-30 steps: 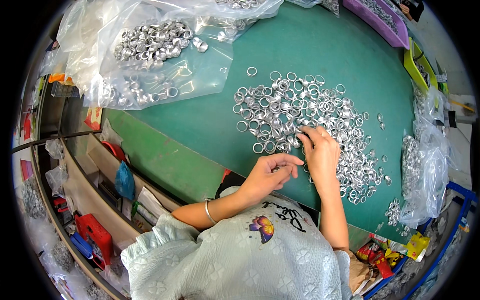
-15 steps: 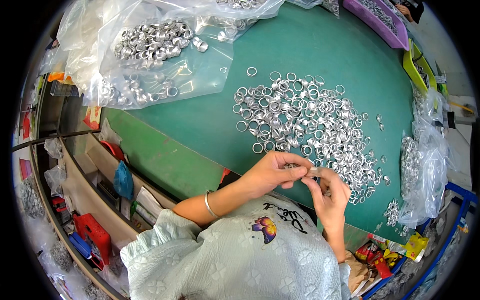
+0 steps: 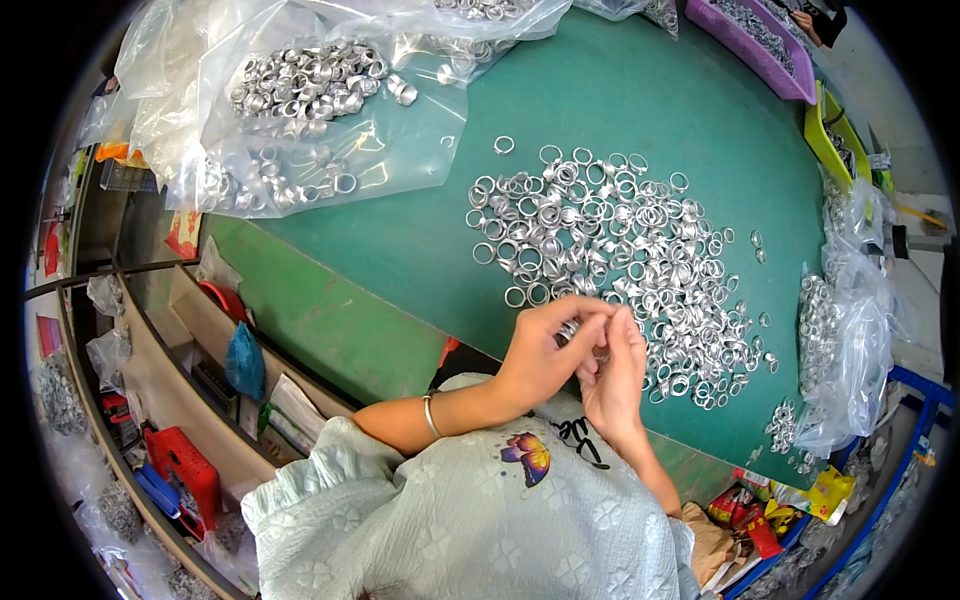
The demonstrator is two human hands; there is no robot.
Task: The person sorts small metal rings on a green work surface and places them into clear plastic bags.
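Note:
My left hand [image 3: 538,352] is closed, its thumb and fingers pinched together over the near edge of the ring pile. Silver rings [image 3: 567,332] show in the curl of its fingers. My right hand [image 3: 614,385] is closed too, with its fingertips against those of the left. Whatever lies between the fingertips is hidden. Just beyond both hands spreads a loose pile of silver metal rings [image 3: 575,215] on the green tabletop [image 3: 370,260].
Clear plastic bags [image 3: 420,150] with more rings lie at the far left. A purple basket [image 3: 745,40] and a lime-green basket [image 3: 835,135] stand at the far right. Another bag of rings [image 3: 820,330] rests along the right edge. Shelves [image 3: 220,390] stand at left.
My right hand has moved left and turned upright, closer against my left hand. The small pale piece between the fingertips is now out of sight. Rings at the pile's near side are uncovered.

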